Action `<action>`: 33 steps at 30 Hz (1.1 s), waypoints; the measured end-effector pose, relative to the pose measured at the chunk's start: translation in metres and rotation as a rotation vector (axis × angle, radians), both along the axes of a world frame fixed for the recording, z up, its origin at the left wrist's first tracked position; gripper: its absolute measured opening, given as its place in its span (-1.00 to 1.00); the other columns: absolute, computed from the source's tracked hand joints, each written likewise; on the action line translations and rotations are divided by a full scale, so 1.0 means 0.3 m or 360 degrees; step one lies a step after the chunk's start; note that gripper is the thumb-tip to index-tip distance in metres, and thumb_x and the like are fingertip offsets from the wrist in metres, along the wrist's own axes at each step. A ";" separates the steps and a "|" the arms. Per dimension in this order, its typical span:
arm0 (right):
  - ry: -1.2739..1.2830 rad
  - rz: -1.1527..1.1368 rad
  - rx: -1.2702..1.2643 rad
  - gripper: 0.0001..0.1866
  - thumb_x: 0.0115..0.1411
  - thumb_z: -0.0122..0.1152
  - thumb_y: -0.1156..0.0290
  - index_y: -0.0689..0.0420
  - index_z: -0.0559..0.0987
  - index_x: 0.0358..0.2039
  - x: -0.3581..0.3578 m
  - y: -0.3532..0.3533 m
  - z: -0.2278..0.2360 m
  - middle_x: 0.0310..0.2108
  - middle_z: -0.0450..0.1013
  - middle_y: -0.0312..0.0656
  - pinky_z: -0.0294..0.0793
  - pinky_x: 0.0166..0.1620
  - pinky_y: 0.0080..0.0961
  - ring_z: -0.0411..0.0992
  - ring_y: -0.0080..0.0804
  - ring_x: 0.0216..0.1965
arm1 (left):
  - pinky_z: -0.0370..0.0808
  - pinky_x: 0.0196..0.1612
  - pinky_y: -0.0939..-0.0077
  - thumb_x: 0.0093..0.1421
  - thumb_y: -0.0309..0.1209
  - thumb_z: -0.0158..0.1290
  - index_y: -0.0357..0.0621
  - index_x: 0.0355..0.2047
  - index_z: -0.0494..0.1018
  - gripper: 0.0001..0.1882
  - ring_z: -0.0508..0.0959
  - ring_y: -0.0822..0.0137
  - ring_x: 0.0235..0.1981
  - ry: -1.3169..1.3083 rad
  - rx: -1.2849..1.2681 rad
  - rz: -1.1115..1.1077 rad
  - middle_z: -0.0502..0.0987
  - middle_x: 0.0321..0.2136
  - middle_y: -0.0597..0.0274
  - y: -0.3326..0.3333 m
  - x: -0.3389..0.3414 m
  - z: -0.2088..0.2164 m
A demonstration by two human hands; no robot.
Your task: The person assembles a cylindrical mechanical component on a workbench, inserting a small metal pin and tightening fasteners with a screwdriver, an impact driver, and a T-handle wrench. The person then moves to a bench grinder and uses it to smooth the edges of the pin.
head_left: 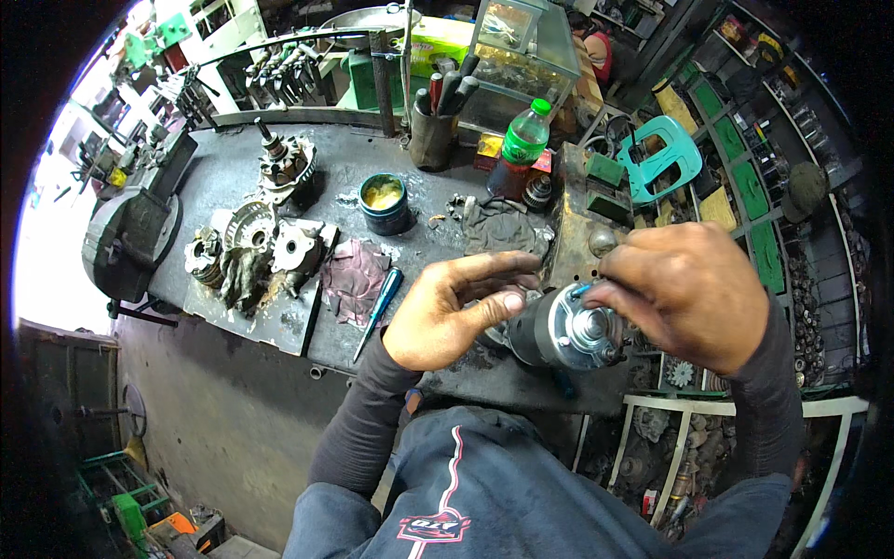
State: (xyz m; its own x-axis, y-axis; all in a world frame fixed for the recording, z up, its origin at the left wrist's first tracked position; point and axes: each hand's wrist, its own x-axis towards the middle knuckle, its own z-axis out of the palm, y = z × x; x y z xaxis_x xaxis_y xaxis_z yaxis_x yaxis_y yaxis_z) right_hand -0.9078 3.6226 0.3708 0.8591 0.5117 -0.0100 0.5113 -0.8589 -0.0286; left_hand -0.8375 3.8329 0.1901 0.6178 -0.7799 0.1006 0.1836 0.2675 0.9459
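A starter motor (549,331), with a dark cylindrical body and a shiny silver end cap, lies near the bench's front edge, its cap toward the right. My right hand (694,289) is over the cap, thumb and fingers pinched together. A small blue piece (579,291) shows at the fingertips; its kind cannot be made out. Beside the motor's far left side is my left hand (456,307), fingers stretched and thumb apart, holding nothing. Left of it, a blue-handled screwdriver (382,303) lies next to a crumpled purple rag (355,279).
Dismantled alternator parts (251,233) cover the bench's left side. An open grease tub (384,203), a green-capped bottle (523,149) and a tool holder (433,135) stand farther back. A vise (591,224) is beyond the motor. Parts shelves (745,196) and a turquoise chair (663,158) are at right.
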 end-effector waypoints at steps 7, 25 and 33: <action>0.0051 0.0067 -0.0014 -0.66 0.00 0.43 0.48 0.22 0.59 -0.19 0.026 0.000 0.015 -0.39 0.49 -0.09 0.49 -0.34 -0.15 0.53 -0.02 -0.37 | 0.27 0.38 0.14 -0.23 -0.14 0.58 -0.29 0.38 0.18 0.21 0.37 -0.08 0.32 -0.0910 0.0045 0.0326 0.39 0.26 -0.15 -0.115 -0.111 -0.011; 0.0223 -0.0079 -0.0216 -0.81 0.24 0.25 0.32 0.18 0.52 -0.37 0.040 0.027 -0.073 -0.49 0.46 -0.06 0.44 -0.37 -0.09 0.50 -0.02 -0.45 | 0.41 0.25 0.10 -0.25 -0.20 0.53 -0.33 0.28 0.27 0.09 0.48 -0.16 0.16 -0.0897 0.0021 0.0490 0.47 0.15 -0.19 -0.180 -0.135 -0.080; 0.0243 -0.0136 -0.0319 -0.79 0.26 0.24 0.30 0.17 0.49 -0.33 0.043 0.040 -0.097 -0.46 0.41 -0.14 0.50 -0.33 -0.16 0.51 -0.14 -0.42 | 0.41 0.25 0.10 -0.23 -0.21 0.50 -0.33 0.28 0.28 0.06 0.48 -0.16 0.16 -0.0888 -0.0017 0.0504 0.47 0.15 -0.19 -0.182 -0.133 -0.084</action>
